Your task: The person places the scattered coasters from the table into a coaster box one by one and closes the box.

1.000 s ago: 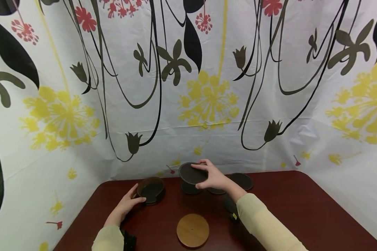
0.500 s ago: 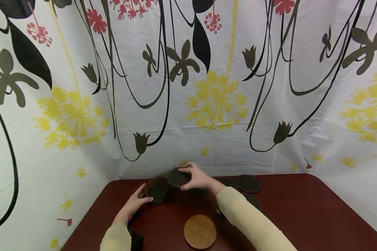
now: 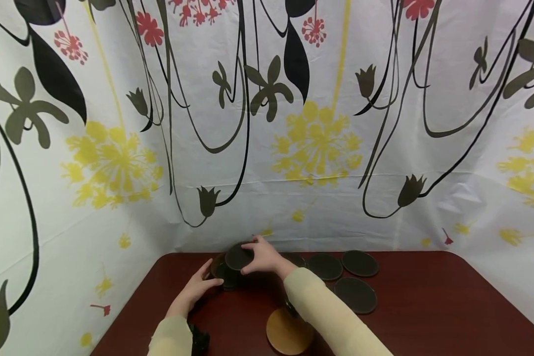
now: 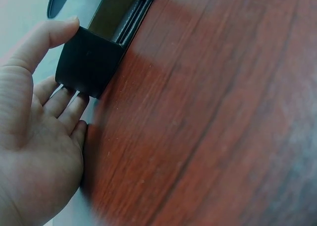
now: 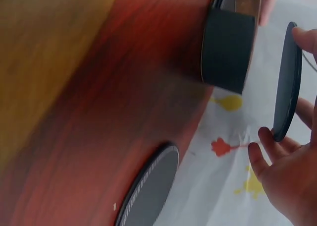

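Observation:
My left hand [image 3: 195, 292] grips a dark round coaster holder [image 4: 89, 57] near the table's back left. In the left wrist view its thumb lies at the rim and its fingers go round the wall. My right hand [image 3: 263, 258] pinches a round black coaster [image 3: 237, 256] between thumb and fingers. In the head view this coaster overlaps the holder and partly hides its opening. The right wrist view has the coaster tilted, apart from the holder, with the edge of another dark disc showing inside the holder.
Several black coasters [image 3: 355, 295] lie flat on the red-brown table [image 3: 427, 306], right of the holder. A round wooden disc [image 3: 287, 332] lies nearer the front, partly behind the right sleeve [image 3: 325, 306]. A flower-patterned curtain [image 3: 267, 207] hangs behind the table.
My right hand has carried the coaster leftward to the holder. The left hand keeps its grip there. The head view has turned slightly, shifting the scene rightward.

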